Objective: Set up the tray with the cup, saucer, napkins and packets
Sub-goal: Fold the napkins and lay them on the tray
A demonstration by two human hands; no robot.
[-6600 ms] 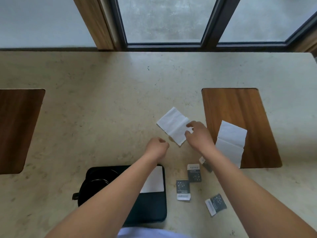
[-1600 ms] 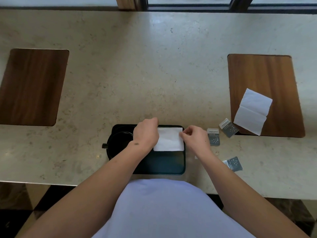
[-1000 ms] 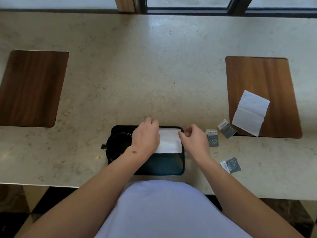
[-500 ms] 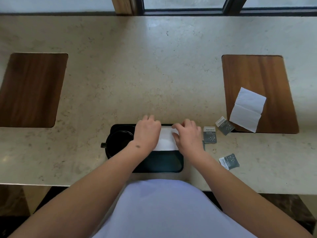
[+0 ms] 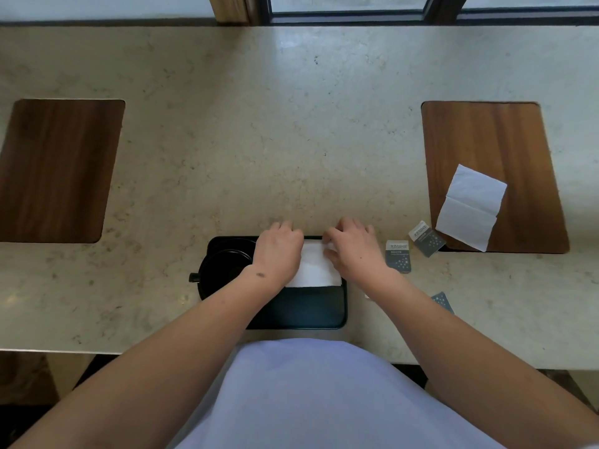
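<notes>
Both my hands rest palm-down on the white napkin lying in the black tray. Left hand flat, fingers loosely extended, covering its left edge; right hand curled slightly at its right edge, whether pinching I cannot tell. Black cup just left of my left hand. Three packets right of my right hand; second napkin farther right.

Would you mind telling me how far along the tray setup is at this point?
Done: the black cup sits on the tray; any saucer is hard to make out. In hand: the left hand and right hand press a folded napkin flat on it. Left: the unfolded napkin on the wooden mat, and three packets on the counter.
</notes>
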